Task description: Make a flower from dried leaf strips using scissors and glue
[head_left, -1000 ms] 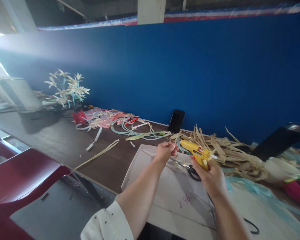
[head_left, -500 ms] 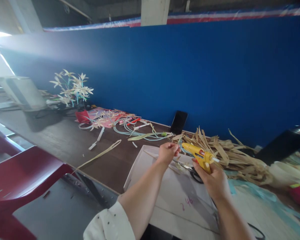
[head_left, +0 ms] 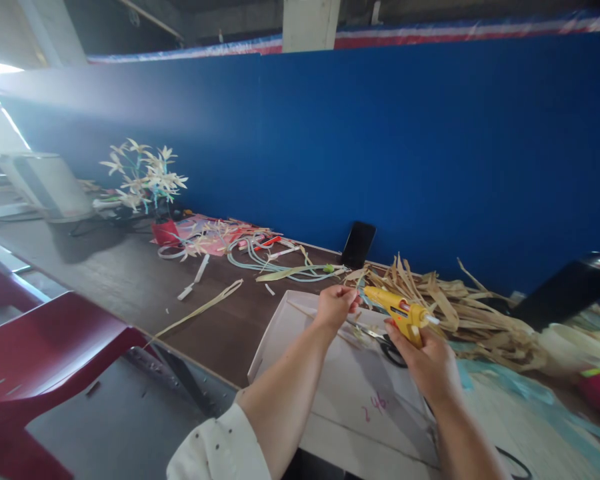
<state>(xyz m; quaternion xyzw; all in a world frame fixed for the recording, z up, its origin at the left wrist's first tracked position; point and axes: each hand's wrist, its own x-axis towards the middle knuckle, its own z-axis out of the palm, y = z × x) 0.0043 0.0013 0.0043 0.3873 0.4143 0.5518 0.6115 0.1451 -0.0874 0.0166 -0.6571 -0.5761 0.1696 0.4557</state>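
My right hand (head_left: 427, 357) is closed round the handle of a yellow glue gun (head_left: 397, 310), whose nozzle points left. A white glue stick pokes out of the gun's back end. Close to the nozzle, my left hand (head_left: 336, 307) is pinched shut; whatever is between its fingertips is too small to make out. Beneath both hands lies a white cardboard lid (head_left: 340, 380) with handwritten figures on it. Scissors with black handles (head_left: 393, 351) rest on the lid, partly behind my right hand, and a thin stick (head_left: 300, 307) lies near my left wrist.
Dried leaf strips (head_left: 450, 307) are heaped at the right, beside a pale cup (head_left: 573, 347). A phone (head_left: 359, 245) leans on the blue partition (head_left: 430, 147). Pale blue cord (head_left: 253, 257) and a flower arrangement (head_left: 150, 177) stand farther left. A red chair (head_left: 55, 347) is at the table's front.
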